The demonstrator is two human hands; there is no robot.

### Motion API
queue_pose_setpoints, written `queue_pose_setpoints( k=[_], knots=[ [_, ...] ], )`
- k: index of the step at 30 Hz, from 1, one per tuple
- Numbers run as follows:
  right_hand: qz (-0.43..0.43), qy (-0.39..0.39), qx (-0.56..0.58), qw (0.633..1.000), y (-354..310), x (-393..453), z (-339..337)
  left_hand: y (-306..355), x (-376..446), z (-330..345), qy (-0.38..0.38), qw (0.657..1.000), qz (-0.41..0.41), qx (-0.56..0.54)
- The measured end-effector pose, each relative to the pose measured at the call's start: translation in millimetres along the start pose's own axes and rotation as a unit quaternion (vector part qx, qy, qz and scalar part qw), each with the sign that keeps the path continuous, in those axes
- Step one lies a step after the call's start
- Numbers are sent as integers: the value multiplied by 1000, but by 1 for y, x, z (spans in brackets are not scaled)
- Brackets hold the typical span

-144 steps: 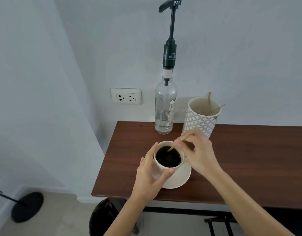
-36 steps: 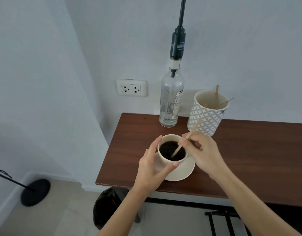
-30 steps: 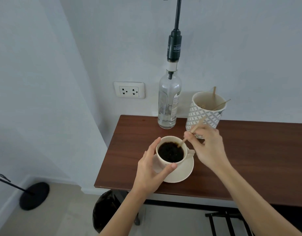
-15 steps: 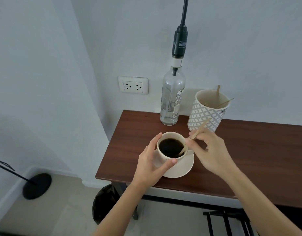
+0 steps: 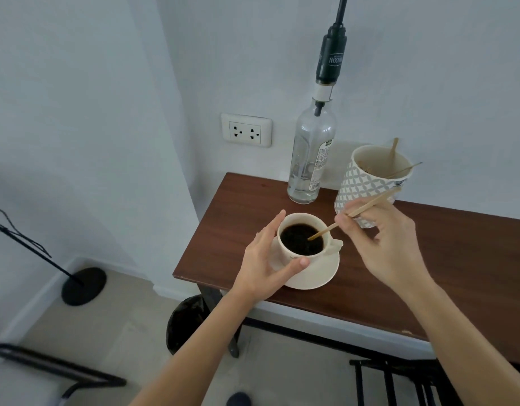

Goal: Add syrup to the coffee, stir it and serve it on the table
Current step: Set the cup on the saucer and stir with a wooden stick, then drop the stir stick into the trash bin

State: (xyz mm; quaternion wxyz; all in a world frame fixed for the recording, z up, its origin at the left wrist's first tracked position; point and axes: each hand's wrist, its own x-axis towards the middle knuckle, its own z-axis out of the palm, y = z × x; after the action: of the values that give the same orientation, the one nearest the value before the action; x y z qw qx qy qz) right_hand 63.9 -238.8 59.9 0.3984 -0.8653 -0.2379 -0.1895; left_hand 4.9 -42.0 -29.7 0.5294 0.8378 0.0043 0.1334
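Observation:
A cream cup [image 5: 285,253] of black coffee [image 5: 300,239] stands on a cream saucer [image 5: 326,273] near the left end of the brown table [image 5: 458,259]. My left hand [image 5: 264,259] wraps the cup's left and front side. My right hand [image 5: 382,241] pinches a thin wooden stir stick [image 5: 367,206], tilted, with its lower tip [image 5: 311,238] at the coffee's surface. The clear syrup bottle [image 5: 310,159] with a tall black pump [image 5: 332,58] stands at the wall behind the cup.
A patterned white cup [image 5: 367,183] with more wooden sticks stands right of the bottle. A wall socket [image 5: 246,129] is to the left. Below are a black bin bag [image 5: 188,320], a black stand base [image 5: 83,285] and a dark rack [image 5: 399,382].
The stick has kept circling in the coffee; its tip now sits at the cup's right side and is raised to the surface. My left hand has stayed on the cup.

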Motion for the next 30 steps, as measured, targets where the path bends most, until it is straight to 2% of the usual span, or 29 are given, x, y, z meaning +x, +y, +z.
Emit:
queue_pose_setpoints(
  k=[5, 8, 10, 12, 15, 19, 22, 24, 27, 30],
  knots=[
    [-4, 25, -12, 1000, -4, -1, 1, -1, 0, -2, -4, 1000, -10, -13],
    [27, 6, -34, 999, -6, -1, 2, 3, 3, -10, -14, 999, -33, -39],
    [53, 3, -58, 997, -11, 0, 2, 5, 8, -26, -32, 999, -21, -29],
    [98, 54, -45, 993, -18, 2, 0, 3, 16, -56, -21, 1000, 12, -8],
    [166, 147, 45, 974, -46, 5, 13, -21, 31, -120, 44, 998, 33, -14],
    [194, 206, 140, 949, -113, 7, 72, -102, 46, -213, 116, 987, 64, 91],
    [172, 184, 161, 954, -165, 4, 136, -181, 52, -259, 96, 982, 22, 164],
    [162, 142, 147, 965, -188, 2, 182, -220, 57, -277, 63, 970, 19, 236],
    [175, 77, 112, 975, -203, -9, 247, -255, 67, -289, 10, 944, 17, 331],
    [194, 47, 81, 976, -207, -23, 306, -274, 77, -291, -5, 927, 8, 374]
  ],
)
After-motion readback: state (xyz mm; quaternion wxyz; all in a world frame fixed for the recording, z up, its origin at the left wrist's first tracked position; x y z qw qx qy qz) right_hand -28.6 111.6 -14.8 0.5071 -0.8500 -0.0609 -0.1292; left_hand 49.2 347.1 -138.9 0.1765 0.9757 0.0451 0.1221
